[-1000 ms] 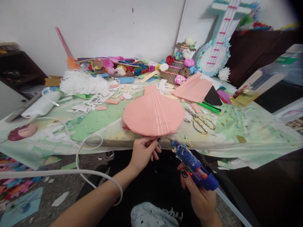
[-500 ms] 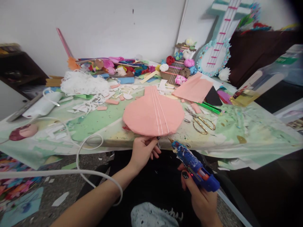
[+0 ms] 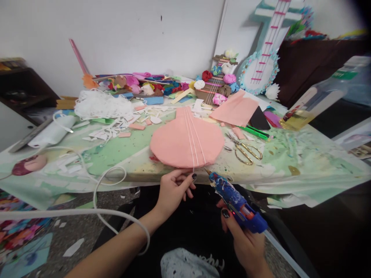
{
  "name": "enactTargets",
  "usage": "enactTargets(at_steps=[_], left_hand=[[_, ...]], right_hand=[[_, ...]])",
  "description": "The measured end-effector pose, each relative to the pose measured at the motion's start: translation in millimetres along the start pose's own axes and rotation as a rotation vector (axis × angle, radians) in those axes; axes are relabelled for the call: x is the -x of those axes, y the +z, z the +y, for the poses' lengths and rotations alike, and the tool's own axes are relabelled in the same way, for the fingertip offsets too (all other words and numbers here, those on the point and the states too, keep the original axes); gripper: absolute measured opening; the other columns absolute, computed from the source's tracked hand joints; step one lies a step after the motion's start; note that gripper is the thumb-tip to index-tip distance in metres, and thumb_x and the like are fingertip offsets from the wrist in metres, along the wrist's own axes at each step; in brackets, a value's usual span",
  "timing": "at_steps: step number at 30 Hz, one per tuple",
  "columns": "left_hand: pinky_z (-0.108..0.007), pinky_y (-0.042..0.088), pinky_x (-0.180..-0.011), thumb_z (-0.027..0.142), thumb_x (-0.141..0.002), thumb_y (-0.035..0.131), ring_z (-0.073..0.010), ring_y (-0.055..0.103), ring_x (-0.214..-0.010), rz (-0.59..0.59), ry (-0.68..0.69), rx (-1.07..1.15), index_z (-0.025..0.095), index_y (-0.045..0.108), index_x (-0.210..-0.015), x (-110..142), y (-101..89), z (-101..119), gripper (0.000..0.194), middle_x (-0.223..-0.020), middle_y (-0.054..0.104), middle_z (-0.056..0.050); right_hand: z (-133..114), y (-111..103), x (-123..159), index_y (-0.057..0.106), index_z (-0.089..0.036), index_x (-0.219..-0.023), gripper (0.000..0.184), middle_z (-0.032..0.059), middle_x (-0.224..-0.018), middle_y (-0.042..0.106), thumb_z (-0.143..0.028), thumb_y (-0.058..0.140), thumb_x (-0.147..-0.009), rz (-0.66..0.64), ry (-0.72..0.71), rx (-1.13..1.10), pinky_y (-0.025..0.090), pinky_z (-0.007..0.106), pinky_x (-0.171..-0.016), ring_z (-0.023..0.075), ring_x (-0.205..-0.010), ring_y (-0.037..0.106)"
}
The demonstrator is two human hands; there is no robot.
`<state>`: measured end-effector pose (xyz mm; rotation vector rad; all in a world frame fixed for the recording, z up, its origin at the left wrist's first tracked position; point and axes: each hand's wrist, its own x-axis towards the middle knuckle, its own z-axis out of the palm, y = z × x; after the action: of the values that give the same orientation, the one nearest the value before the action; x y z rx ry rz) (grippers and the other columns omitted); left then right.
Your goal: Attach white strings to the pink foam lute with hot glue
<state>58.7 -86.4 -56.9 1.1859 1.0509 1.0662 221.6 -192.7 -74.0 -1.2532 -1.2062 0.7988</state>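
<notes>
A pink paper-covered instrument shape (image 3: 171, 143) lies flat at the table's front edge, its short neck pointing away from me. Several thin white strings (image 3: 190, 137) run from the neck down over its body. At the lower edge, my left hand (image 3: 175, 189) pinches the end of one white string between thumb and fingers. My right hand (image 3: 246, 243) is wrapped round a blue glue gun (image 3: 234, 200), with a small red light showing and a long glue stick out of its back. The gun's nozzle points at the body's lower right edge; whether it touches is unclear.
Gold-handled scissors (image 3: 247, 152), a green cutter (image 3: 255, 132) and a black phone (image 3: 259, 118) lie to the right. A tangle of white string (image 3: 101, 104) sits at the left. A white cord (image 3: 121, 212) loops across my left forearm. Behind stands a decorated instrument (image 3: 262, 65).
My left hand has dropped slightly away from the pink body's edge, drawing the string end down. The glue gun stays almost in place. The view has shifted slightly.
</notes>
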Motion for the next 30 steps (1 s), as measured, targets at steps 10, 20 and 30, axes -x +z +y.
enactTargets(at_steps=[10,20,30], left_hand=[[-0.016,0.036,-0.031,0.035,-0.081,0.062,-0.0095,0.055,-0.037,-0.004,0.073,-0.096,0.011,0.069,-0.088,-1,2.1,-8,0.027,-0.06,0.066,-0.003],[-0.023,0.041,-0.055,0.017,-0.087,0.056,-0.0134,0.056,-0.056,0.199,1.023,-1.104,0.019,0.074,-0.091,-9,-15.6,-7,0.019,-0.058,0.062,-0.004],[-0.027,0.042,-0.058,0.015,-0.086,0.057,-0.0149,0.056,-0.058,0.223,1.186,-1.273,0.017,0.071,-0.09,-12,-20.0,-7,0.014,-0.063,0.065,-0.005]], right_hand=[[3,1,0,0.06,-0.019,-0.096,0.008,-0.0001,-0.077,0.056,-0.024,0.056,-0.091,-0.017,0.009,-0.009,0.04,0.024,-0.054,0.0106,-0.06,0.049],[1,0,-6,0.063,-0.017,-0.096,0.013,0.0037,-0.077,0.063,-0.025,0.063,-0.085,0.189,-0.092,0.137,0.049,0.026,-0.056,0.0154,-0.063,0.059],[-8,5,-92,0.065,-0.019,-0.103,0.024,0.0048,-0.088,0.068,-0.03,0.065,-0.081,0.162,-0.231,0.26,0.053,0.035,-0.078,0.0209,-0.079,0.065]])
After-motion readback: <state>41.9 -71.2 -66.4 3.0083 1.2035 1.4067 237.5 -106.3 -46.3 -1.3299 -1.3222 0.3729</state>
